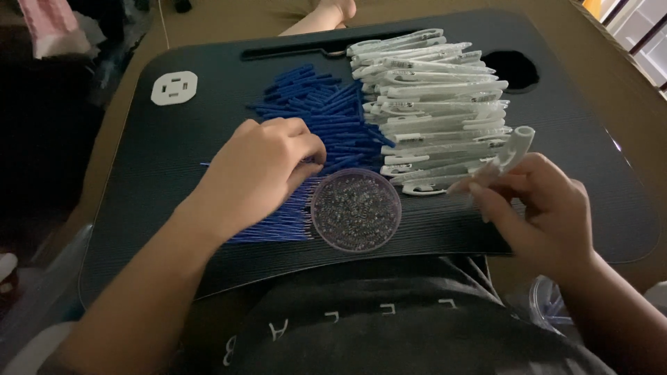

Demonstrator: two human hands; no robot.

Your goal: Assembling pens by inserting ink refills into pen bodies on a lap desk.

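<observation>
Dozens of white plastic holders [434, 111] lie stacked in a tidy row at about one o'clock on the dark tabletop [174, 153], with a heap of thin blue sticks [326, 114] just beside them toward eleven o'clock. A small round clear dish of tiny beads [356, 210] sits at six o'clock, touching the near edge of the blue heap. The left hand [260, 170] rests curled on the blue sticks, its fingertips drawn together as if picking one out; whether it actually grips one cannot be told. The right hand [538, 201], at four o'clock, pinches one white holder [513, 149] between thumb and fingers, tilted up off the pile. Judging from the full piles and no finished pieces showing on the tabletop, most of the work seems left. A white square part [174, 87] lies apart at ten o'clock.
</observation>
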